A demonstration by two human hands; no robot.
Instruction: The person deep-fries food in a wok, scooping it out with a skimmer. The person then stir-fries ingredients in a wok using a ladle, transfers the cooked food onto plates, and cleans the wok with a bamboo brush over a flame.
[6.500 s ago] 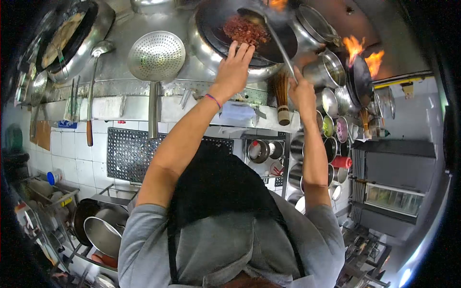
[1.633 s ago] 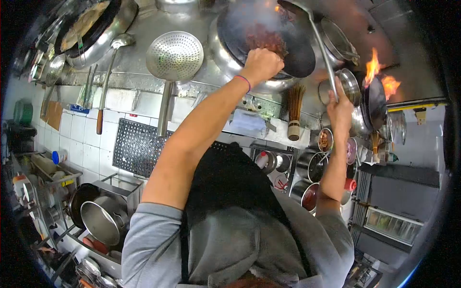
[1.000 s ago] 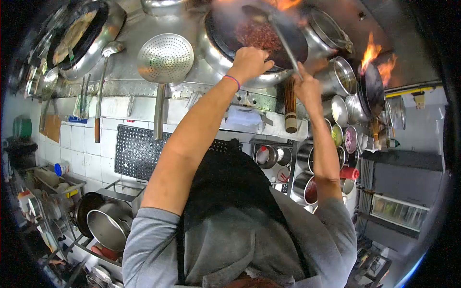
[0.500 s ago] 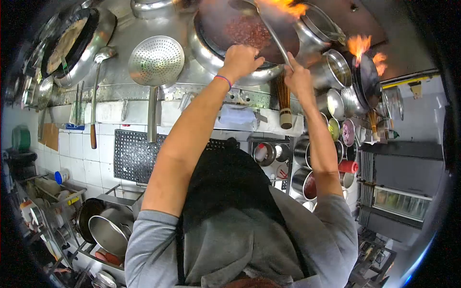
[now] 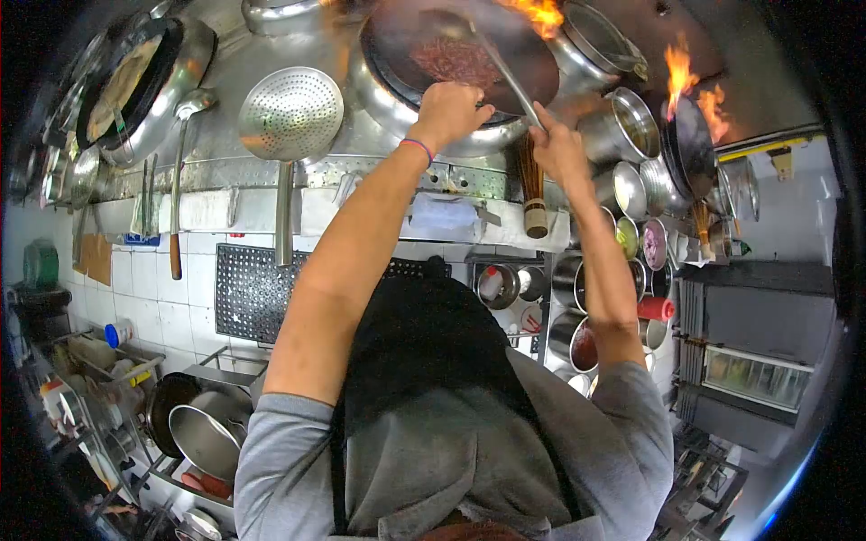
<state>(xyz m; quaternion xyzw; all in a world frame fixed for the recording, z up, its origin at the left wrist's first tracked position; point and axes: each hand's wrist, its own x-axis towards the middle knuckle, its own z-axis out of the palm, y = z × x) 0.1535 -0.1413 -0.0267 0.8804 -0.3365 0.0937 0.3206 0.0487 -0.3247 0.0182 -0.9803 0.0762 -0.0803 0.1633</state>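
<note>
Reddish strips of food (image 5: 454, 61) lie in a dark wok (image 5: 394, 65) on the stove at the top. My left hand (image 5: 449, 115) is closed at the wok's near rim; what its fingers grip is hidden. A striped band circles that wrist. My right hand (image 5: 559, 146) is wrapped round the handle of a metal ladle (image 5: 505, 72), whose head is inside the wok by the food. Flames (image 5: 538, 13) rise at the wok's far right side.
A perforated strainer (image 5: 291, 113) lies left of the wok, and another ladle (image 5: 183, 135) farther left. A bamboo brush (image 5: 533, 194) stands below my right hand. Metal pots (image 5: 634, 126) and a second flaming wok (image 5: 693, 149) are on the right.
The ladle's head has come down and left toward the food, and my right hand has shifted slightly down. The wok and my left hand have moved a little left. The flames have changed shape.
</note>
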